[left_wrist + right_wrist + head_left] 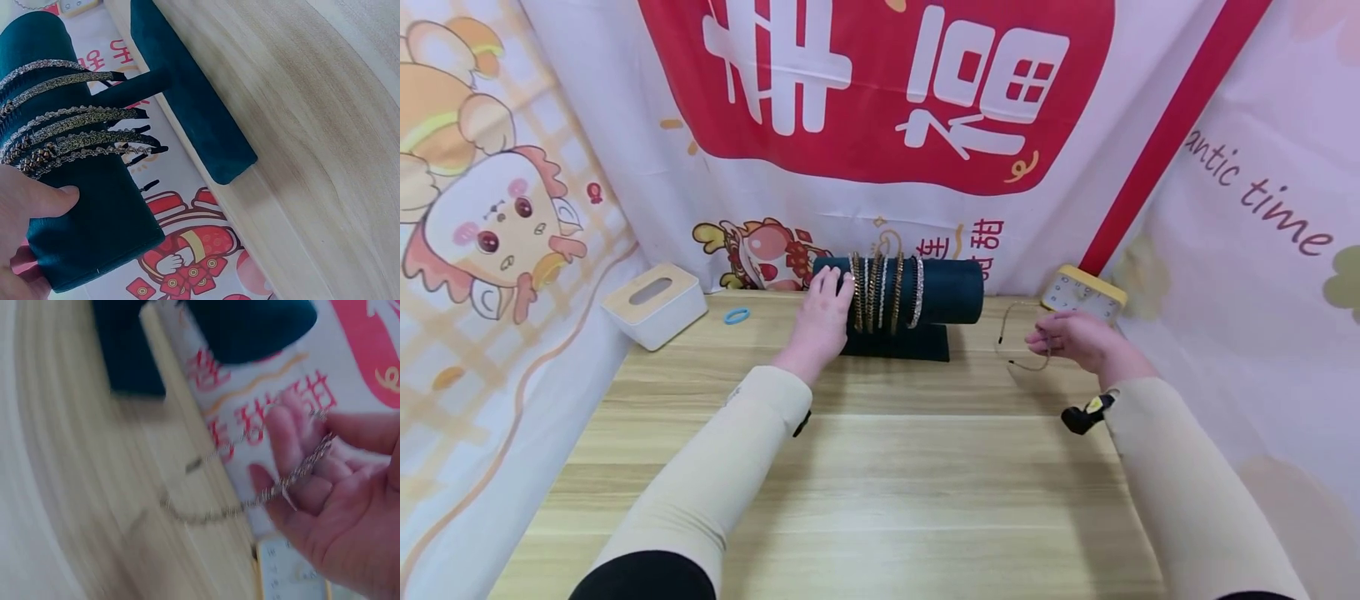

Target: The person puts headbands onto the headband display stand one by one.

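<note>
A dark green cylindrical display stand lies level on its flat base, with several beaded and chain-like headbands round its roll. My left hand grips the roll's left end, its thumb on the fabric below the headbands in the left wrist view. To the right of the stand, my right hand holds a thin glittery headband off the table. Thumb and fingers pinch its curved side, and its dark tips point left toward the stand. The right wrist view is blurred.
A yellow-rimmed white clock stands just behind my right hand. At the back left are a white tissue box with a wooden top and a blue ring. Printed cloth hangs behind and beside the wooden table.
</note>
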A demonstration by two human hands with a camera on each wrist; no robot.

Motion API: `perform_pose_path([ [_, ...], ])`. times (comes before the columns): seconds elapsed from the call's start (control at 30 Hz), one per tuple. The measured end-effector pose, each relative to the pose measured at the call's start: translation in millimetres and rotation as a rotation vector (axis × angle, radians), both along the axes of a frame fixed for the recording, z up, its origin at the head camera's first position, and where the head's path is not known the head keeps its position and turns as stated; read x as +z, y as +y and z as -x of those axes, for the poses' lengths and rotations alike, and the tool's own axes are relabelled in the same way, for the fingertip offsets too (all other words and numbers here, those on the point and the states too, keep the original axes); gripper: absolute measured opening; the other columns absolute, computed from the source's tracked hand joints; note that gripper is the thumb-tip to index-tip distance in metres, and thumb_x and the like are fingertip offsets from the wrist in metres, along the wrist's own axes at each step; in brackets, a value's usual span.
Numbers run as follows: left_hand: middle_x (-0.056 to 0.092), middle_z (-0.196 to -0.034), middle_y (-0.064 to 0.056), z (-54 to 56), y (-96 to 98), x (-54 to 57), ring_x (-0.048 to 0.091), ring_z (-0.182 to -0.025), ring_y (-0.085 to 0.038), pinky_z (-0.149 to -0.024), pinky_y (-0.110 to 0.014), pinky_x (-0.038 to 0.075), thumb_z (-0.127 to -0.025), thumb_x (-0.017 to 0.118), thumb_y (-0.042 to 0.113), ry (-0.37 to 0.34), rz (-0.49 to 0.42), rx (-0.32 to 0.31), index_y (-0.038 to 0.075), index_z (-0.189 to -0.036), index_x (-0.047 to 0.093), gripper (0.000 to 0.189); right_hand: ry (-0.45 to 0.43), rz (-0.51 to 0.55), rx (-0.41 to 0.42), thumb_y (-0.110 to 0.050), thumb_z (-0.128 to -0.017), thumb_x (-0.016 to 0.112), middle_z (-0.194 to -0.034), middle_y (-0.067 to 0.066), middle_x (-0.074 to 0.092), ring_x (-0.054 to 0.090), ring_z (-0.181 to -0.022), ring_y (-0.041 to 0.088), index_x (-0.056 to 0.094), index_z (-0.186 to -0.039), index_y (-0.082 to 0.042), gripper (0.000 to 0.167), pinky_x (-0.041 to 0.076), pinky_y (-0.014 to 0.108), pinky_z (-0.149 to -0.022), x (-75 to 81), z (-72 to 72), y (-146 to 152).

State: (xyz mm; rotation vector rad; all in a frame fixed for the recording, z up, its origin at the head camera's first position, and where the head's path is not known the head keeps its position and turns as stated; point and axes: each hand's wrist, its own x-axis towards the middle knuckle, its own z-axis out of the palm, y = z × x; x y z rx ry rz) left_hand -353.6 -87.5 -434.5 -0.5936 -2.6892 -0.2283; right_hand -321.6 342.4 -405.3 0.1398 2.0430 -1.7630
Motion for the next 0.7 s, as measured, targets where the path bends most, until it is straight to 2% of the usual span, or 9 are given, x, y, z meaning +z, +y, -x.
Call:
perform_pose_path([
  [0.1,0.035,-0.146,-0.028,-0.1,-0.1,0.2,0.03,-0.137,-0.044,-0.114,-0.047,0.026,-0.078,0.077,0.003,-0.005,0.005,0.003,-0.001,-0.143,0.041,0.074,-0.08,0.113,-0.027,-0.014,-0.106,0.044,-0.103,0.009,0.072,0.069,-0.099,0.024,0.047,-0.132,0.004,0.031,0.039,0.05,-0.107,3.1,1.6,-14.8],
  [0.23,0.035,-0.146,-0.029,-0.3,0.2,1.4,0.029,-0.137,-0.045,-0.115,-0.047,0.026,-0.078,0.078,0.004,-0.01,0.023,0.006,-0.002,-0.143,0.041,0.075,-0.127,0.247,-0.069,-0.013,-0.106,0.046,-0.113,0.011,0.07,0.066,-0.106,0.026,0.05,-0.131,-0.002,0.027,0.035,0.051,-0.108,3.7,1.9,-35.1],
  [0.33,0.034,-0.146,-0.029,-0.6,0.6,2.1,0.029,-0.138,-0.045,-0.115,-0.047,0.025,-0.079,0.078,0.005,-0.017,0.031,0.009,-0.002,-0.143,0.04,0.075,-0.101,0.297,-0.092,-0.013,-0.104,0.05,-0.119,0.012,0.068,0.065,-0.109,0.026,0.05,-0.127,-0.005,0.024,0.036,0.053,-0.107,4.3,1.1,-49.6],
  [0.43,0.034,-0.146,-0.029,-0.9,1.0,2.5,0.029,-0.138,-0.045,-0.115,-0.047,0.025,-0.08,0.077,0.004,-0.018,0.023,0.007,-0.003,-0.143,0.04,0.074,-0.052,0.322,-0.103,-0.014,-0.104,0.051,-0.121,0.01,0.068,0.066,-0.109,0.025,0.045,-0.134,-0.004,0.032,0.038,0.052,-0.105,5.5,2.3,-60.8],
  [0.53,0.035,-0.145,-0.03,-1.1,1.7,2.4,0.03,-0.137,-0.046,-0.114,-0.048,0.026,-0.08,0.077,0.004,-0.007,0.022,0.004,-0.003,-0.142,0.041,0.072,-0.009,0.329,-0.137,-0.013,-0.104,0.05,-0.122,0.011,0.067,0.067,-0.106,0.024,0.041,-0.139,-0.004,0.038,0.045,0.048,-0.1,8.2,4.9,-68.0],
  [0.7,0.035,-0.145,-0.03,-1.2,3.4,2.2,0.03,-0.137,-0.046,-0.115,-0.048,0.026,-0.081,0.075,0.002,-0.004,0.029,0.01,-0.003,-0.141,0.041,0.07,0.033,0.359,-0.214,-0.013,-0.103,0.051,-0.131,0.014,0.062,0.067,-0.107,0.025,0.054,-0.128,-0.01,0.025,0.052,0.041,-0.092,16.8,8.7,-75.6],
])
